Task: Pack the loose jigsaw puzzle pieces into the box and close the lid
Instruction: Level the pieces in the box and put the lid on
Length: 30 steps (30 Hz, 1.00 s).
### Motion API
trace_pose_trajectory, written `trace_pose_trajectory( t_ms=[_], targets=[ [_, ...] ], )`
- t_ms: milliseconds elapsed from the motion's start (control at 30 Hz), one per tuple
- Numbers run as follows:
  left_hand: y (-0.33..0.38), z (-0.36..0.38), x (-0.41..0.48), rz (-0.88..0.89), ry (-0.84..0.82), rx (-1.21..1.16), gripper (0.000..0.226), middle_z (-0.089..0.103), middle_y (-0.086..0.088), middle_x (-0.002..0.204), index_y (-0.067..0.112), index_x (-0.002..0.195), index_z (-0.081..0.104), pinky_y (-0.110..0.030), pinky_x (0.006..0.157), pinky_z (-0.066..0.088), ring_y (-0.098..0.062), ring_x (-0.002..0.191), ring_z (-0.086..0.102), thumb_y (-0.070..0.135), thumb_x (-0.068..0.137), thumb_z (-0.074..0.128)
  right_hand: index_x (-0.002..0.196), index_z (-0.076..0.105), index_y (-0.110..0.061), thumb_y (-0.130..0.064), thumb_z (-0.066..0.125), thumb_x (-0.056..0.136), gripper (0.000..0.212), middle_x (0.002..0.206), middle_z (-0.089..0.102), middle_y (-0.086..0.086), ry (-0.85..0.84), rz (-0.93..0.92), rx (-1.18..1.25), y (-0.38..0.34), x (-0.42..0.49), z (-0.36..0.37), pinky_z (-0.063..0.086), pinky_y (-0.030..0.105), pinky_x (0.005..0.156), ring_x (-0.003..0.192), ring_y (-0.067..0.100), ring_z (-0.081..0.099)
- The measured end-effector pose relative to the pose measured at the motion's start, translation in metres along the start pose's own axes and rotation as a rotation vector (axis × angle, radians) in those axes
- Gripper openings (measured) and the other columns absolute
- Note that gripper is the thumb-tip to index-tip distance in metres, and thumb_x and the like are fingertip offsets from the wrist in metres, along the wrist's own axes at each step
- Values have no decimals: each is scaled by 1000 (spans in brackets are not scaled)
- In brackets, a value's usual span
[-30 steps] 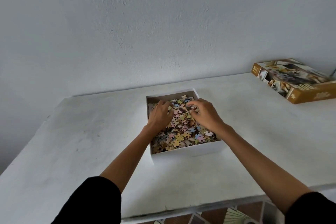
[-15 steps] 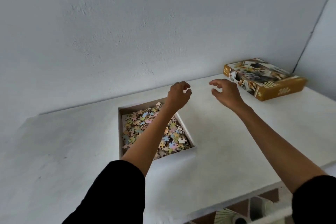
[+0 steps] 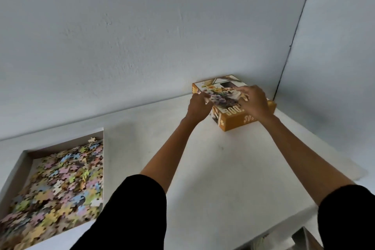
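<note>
The open white box (image 3: 19, 174) lies at the lower left of the table and is filled with loose pastel puzzle pieces (image 3: 60, 184). The orange lid (image 3: 233, 122), printed with a picture and "300", sits at the table's back right corner by the wall. My left hand (image 3: 197, 106) grips the lid's left edge with curled fingers. Over the lid's top near its right side, my right hand (image 3: 254, 102) curls its fingers and holds it. My hands hide part of the lid's top and right end.
The white table (image 3: 223, 168) runs up to a pale wall behind and a wall corner (image 3: 284, 71) at the right. Its front edge (image 3: 304, 214) cuts across the lower right, with floor clutter below it.
Both hands left the box of pieces, moved right across the table and took hold of the lid. My view swung right, so the box now sits at the lower left.
</note>
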<state>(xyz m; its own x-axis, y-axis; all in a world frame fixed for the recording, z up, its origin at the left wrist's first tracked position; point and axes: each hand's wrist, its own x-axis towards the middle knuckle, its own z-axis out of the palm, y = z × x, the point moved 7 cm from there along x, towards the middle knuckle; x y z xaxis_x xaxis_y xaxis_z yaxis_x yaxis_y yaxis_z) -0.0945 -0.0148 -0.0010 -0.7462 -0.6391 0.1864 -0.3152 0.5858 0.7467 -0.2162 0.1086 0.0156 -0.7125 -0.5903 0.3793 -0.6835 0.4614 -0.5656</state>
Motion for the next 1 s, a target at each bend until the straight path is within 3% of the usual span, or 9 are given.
trace_pose_trajectory(
  t_ms=[100, 233, 333, 467, 567, 767, 1000],
  targets=[
    [0, 31, 18, -50, -30, 0, 45, 40, -23, 137, 5, 130, 44, -41, 103, 38, -37, 128, 39, 24, 90, 53, 119, 60, -15, -15, 60, 85, 34, 122, 51, 19, -9, 39, -36, 35, 19, -2, 39, 30, 85, 116, 32, 46],
    [-3, 61, 26, -187, -75, -5, 56, 11, -24, 150, 14, 141, 27, -51, 113, 24, -40, 138, 16, 33, 92, 48, 123, 56, -20, -22, 59, 85, 38, 128, 43, 17, -81, 83, -81, 69, 36, 6, 38, 41, 95, 122, 32, 37],
    [-7, 76, 25, -236, -90, -34, 60, 0, -20, 153, 20, 143, 20, -53, 114, 22, -42, 140, 11, 38, 92, 47, 127, 53, -26, -33, 57, 86, 41, 135, 39, 16, -163, 121, -111, 85, 41, 15, 36, 43, 99, 126, 34, 33],
    [-10, 86, 22, -276, -67, -105, 61, 1, -20, 152, 23, 144, 17, -51, 114, 23, -41, 139, 14, 35, 92, 48, 129, 50, -33, -48, 51, 85, 47, 132, 45, 18, -234, 168, -116, 93, 41, 18, 39, 43, 96, 120, 38, 43],
    [-10, 80, 20, -282, -15, -152, 59, 8, -19, 152, 21, 143, 21, -49, 113, 26, -39, 138, 20, 32, 93, 48, 124, 55, -32, -53, 62, 77, 52, 131, 52, 16, -254, 193, -46, 90, 41, 15, 42, 43, 95, 117, 37, 49],
    [-21, 39, 5, -276, 114, -200, 57, 17, -18, 150, 19, 139, 31, -49, 111, 31, -39, 134, 28, 36, 90, 53, 121, 58, -27, -47, 72, 69, 58, 137, 47, 13, -270, 189, 97, 51, 30, 12, 37, 36, 98, 125, 31, 43],
    [-30, -56, -37, -180, 238, -139, 51, 32, -15, 145, 19, 136, 37, -42, 104, 37, -33, 130, 36, 31, 89, 55, 130, 50, -25, -50, 70, 70, 69, 145, 39, 10, -305, 86, 147, -36, 3, 14, 31, 44, 105, 134, 34, 33]
  ],
)
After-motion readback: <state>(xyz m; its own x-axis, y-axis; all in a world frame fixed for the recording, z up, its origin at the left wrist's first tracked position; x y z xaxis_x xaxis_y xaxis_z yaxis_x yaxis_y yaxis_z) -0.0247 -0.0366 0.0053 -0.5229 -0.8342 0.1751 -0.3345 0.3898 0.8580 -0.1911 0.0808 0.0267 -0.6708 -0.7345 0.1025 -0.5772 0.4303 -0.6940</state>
